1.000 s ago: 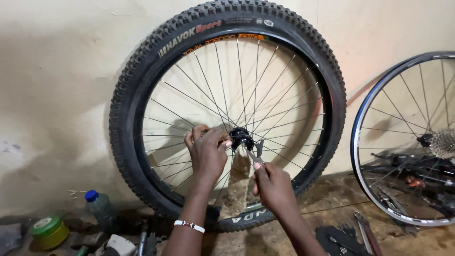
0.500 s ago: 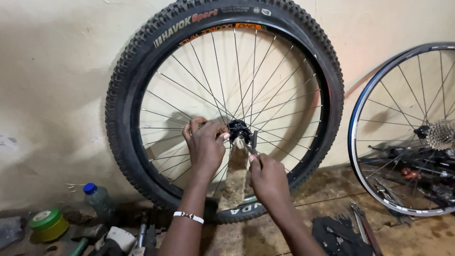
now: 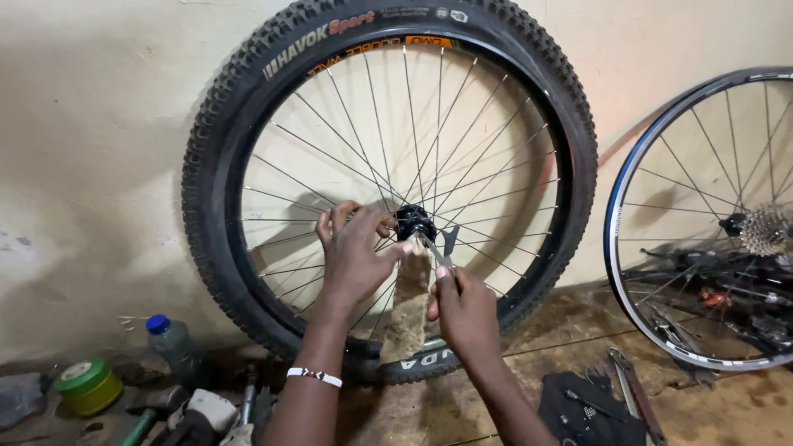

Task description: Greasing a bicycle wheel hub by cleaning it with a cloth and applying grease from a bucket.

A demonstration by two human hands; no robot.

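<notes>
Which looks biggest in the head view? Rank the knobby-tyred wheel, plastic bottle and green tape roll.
1. Knobby-tyred wheel, by far the largest.
2. Plastic bottle with the blue cap.
3. Green tape roll; close to the bottle in apparent size, so that order is unsure.

A knobby-tyred bicycle wheel (image 3: pixel 388 182) is stood upright on the floor (image 3: pixel 529 363), leaned against a pale wall (image 3: pixel 99 132). Its black hub (image 3: pixel 413 221) is gripped by the left hand (image 3: pixel 353 254), whose fingers (image 3: pixel 340 216) are pushed between the spokes; a beaded bracelet (image 3: pixel 314 377) is worn on that wrist. A thin metal spanner (image 3: pixel 436 249) is pinched by the right hand (image 3: pixel 464 309) and set against the hub. A worn rag (image 3: pixel 407 307) is hung below the hub. A second wheel (image 3: pixel 702 223) with a sprocket cluster (image 3: pixel 765 230) is leaned near the right. A blue-capped bottle (image 3: pixel 173 345) and a green tape roll (image 3: pixel 86 385) are seen near the floor's left edge.
</notes>
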